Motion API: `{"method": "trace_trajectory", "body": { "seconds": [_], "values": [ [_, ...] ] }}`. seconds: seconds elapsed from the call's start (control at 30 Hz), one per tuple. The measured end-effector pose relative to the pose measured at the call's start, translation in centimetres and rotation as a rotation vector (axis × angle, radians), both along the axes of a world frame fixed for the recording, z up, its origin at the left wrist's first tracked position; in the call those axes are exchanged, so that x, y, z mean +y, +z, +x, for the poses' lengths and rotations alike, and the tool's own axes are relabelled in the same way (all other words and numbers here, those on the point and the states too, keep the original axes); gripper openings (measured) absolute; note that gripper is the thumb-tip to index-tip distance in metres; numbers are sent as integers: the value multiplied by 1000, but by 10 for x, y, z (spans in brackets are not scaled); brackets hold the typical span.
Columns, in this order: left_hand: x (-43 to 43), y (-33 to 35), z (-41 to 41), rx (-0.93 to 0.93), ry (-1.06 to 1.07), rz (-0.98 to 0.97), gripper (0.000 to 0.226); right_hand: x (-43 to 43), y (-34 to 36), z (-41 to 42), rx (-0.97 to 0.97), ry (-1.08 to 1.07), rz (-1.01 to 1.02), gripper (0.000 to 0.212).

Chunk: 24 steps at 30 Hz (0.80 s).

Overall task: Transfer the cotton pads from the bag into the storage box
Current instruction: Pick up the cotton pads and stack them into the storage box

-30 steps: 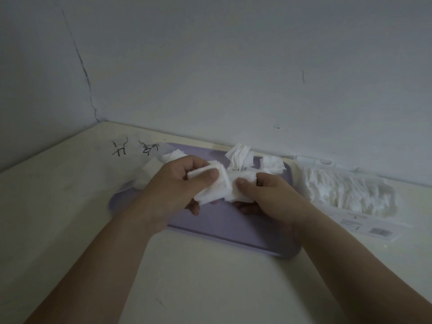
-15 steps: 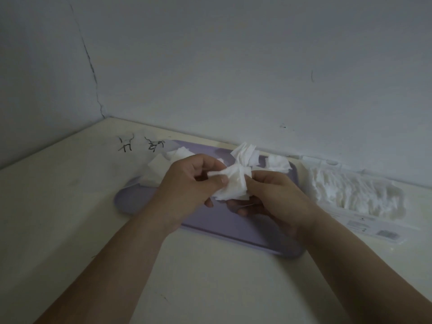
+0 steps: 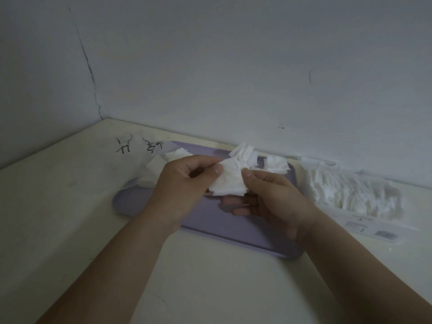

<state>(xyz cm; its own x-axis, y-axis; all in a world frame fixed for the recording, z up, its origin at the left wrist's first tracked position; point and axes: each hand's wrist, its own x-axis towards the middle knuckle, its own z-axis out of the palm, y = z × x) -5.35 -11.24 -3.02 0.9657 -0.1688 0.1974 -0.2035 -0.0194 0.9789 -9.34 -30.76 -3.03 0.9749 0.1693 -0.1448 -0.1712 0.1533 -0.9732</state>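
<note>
A white cotton pad [image 3: 230, 182] hangs above the flat purple storage box [image 3: 224, 226], pinched from both sides. My left hand [image 3: 181, 188] holds its left edge between thumb and fingers. My right hand [image 3: 268, 197] pinches its right edge with the thumb on top. More loose cotton pads [image 3: 275, 163] lie on the far part of the box, and several [image 3: 154, 168] lie at its left end. The clear plastic bag [image 3: 350, 195], full of white cotton pads, lies flat to the right of the box.
The cream table [image 3: 70, 218] meets a pale wall along the back and the left. Black scribbles [image 3: 138, 146] mark the table behind the box. A printed label [image 3: 383, 233] sits on the bag's near edge.
The pad was stretched sideways between both hands, then bunched up. Both hands have stayed above the box and kept their hold.
</note>
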Motion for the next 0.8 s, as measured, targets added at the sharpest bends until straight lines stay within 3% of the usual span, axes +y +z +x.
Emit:
{"method": "trace_trajectory", "body": {
  "seconds": [0.1, 0.2, 0.43, 0.57, 0.63, 0.7, 0.8],
  "values": [
    [-1, 2, 0, 57, -38, -98, 18, 1, -2, 1, 15, -35, 28, 41],
    [0, 3, 0, 70, -43, -101, 17, 1, -4, 1, 6, -126, -77, 39],
    [-2, -2, -2, -90, -23, 130, 19, 9, 4, -4, -47, -89, -143, 37],
    [-5, -1, -4, -110, 16, 155, 10, 12, 8, -4, -70, -84, -112, 55],
    [-3, 0, -4, -132, 21, 233, 6, 15, 4, -3, -113, -99, -159, 55],
    [4, 1, 2, -198, 70, 352, 7, 16, -4, -1, -109, -141, -145, 37],
    [28, 2, 16, -338, 281, 799, 23, 15, -10, 3, -60, -201, -120, 18]
  ]
}}
